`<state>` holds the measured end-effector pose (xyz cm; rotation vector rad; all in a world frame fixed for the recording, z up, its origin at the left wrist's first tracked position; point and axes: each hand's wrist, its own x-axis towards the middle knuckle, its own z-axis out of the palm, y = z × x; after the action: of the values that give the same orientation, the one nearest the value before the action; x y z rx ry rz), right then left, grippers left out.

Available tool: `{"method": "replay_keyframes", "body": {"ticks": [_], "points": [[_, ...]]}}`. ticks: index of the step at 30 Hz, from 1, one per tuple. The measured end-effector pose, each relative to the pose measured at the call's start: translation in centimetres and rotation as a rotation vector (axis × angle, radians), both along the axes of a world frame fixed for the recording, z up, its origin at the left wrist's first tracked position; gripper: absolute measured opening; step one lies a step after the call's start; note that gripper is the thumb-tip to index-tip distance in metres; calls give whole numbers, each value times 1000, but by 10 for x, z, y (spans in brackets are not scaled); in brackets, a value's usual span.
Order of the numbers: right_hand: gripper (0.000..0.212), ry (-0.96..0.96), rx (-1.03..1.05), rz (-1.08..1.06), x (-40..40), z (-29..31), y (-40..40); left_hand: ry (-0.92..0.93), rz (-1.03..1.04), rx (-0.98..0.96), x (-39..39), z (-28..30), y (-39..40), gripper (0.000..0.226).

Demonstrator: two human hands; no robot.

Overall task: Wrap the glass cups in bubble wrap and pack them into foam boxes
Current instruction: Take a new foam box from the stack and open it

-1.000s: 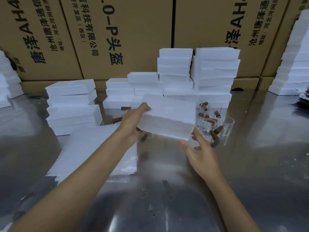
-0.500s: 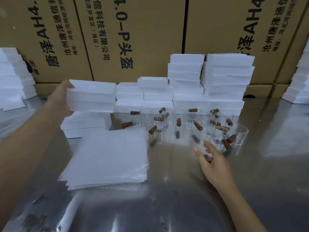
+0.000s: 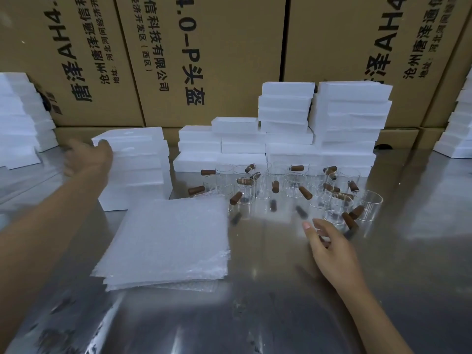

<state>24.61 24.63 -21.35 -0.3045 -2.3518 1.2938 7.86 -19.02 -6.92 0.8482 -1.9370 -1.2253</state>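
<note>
My left hand (image 3: 88, 158) grips the left end of a white foam box (image 3: 132, 139), thumb on its top corner. That box lies on top of a stack of closed foam boxes (image 3: 138, 185) at the left. A pile of bubble wrap sheets (image 3: 168, 241) lies flat in front of the stack. Several glass cups with brown wooden handles (image 3: 293, 185) stand crowded in the middle of the table. My right hand (image 3: 332, 251) hovers with fingers spread just in front of the nearest cups (image 3: 370, 204) and holds nothing.
The table (image 3: 281, 315) is shiny steel. More foam boxes (image 3: 350, 116) are stacked behind the cups, with further stacks at the far left (image 3: 18, 118) and far right (image 3: 459, 129). Large cardboard cartons (image 3: 204, 47) wall off the back.
My left hand carried the foam box from the centre over to the left and set it on the stack. My right hand let go of the box and stayed near the cups.
</note>
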Motion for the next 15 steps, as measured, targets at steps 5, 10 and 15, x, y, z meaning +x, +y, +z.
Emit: {"method": "replay_keyframes", "body": {"ticks": [5, 10, 15], "points": [[38, -9, -4, 7, -1, -2, 0, 17, -80, -232, 4, 4, 35, 54], [22, -17, 64, -18, 0, 0, -2, 131, -273, -439, 11, -3, 95, 42], [19, -103, 522, -81, -11, 12, -30, 132, -524, -583, 0, -7, 148, 35]]}}
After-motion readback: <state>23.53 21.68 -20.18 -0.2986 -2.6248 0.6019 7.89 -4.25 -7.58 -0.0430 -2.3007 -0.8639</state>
